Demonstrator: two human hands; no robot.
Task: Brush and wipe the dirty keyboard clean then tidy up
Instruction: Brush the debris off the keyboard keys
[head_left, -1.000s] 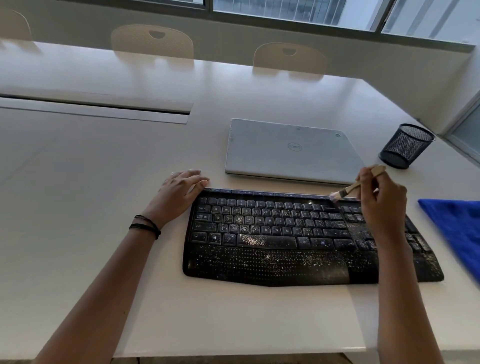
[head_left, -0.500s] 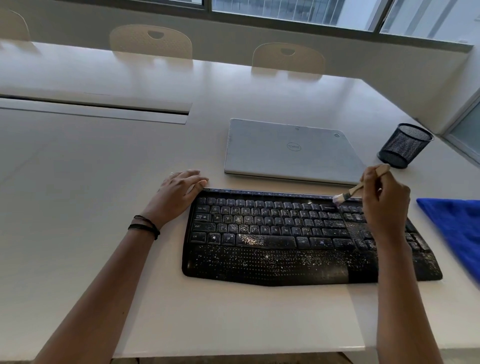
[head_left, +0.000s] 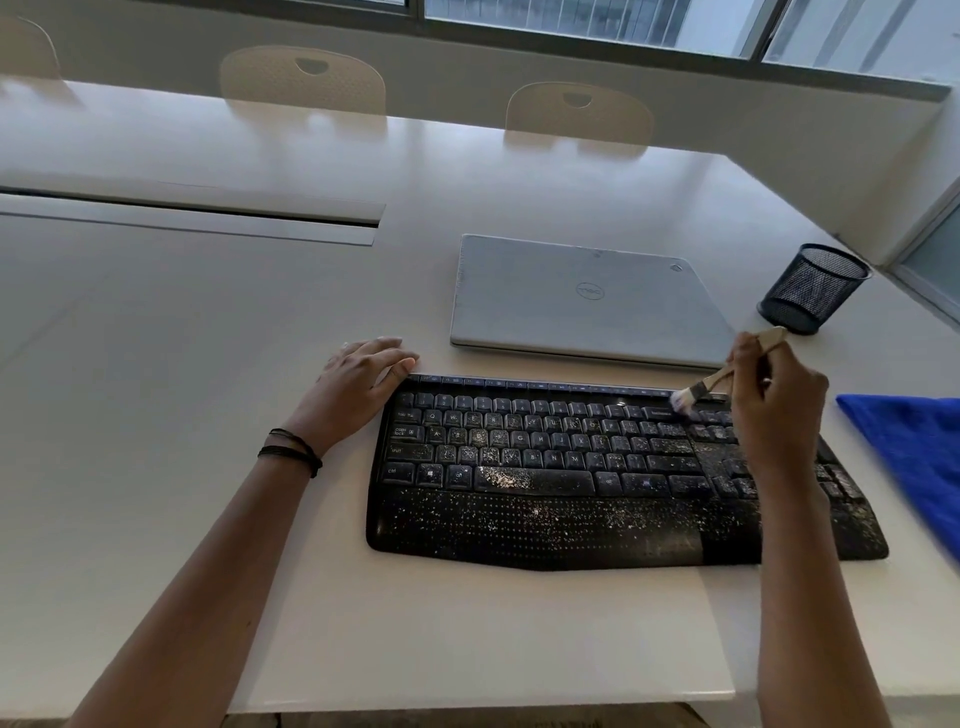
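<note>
Step in hand: brushing, judged early, since pale specks cover most of the board.

Left hand (head_left: 358, 384): fingers straight and flat on the white table (head_left: 208, 389), holding nothing, set against the keyboard's 10 o'clock corner, apparently to steady it.

Keyboard (head_left: 545, 467): black plastic, curved lower edge, dotted palm rest. It lies flat on the table in front of the person. Crumb-like debris is thickest on the space bar and palm rest.

Laptop (head_left: 587, 301): closed, matte silver lid, at 12 o'clock of the keyboard, just beside it.

Brush (head_left: 711, 382): small, pale wooden handle, light bristles, tilted; its tip meets the top key row near the keyboard's 1 o'clock area.

Right hand (head_left: 774, 410): fingers curled round the brush handle.

Mesh cup (head_left: 810, 288): black wire, round, at 2 o'clock of the keyboard.

Cloth (head_left: 914, 457): blue, soft-looking, at 3 o'clock, untouched.

Next move, in my judgement: short strokes along the rows and between keys, pushing debris off one edge; wiping follows.
</note>
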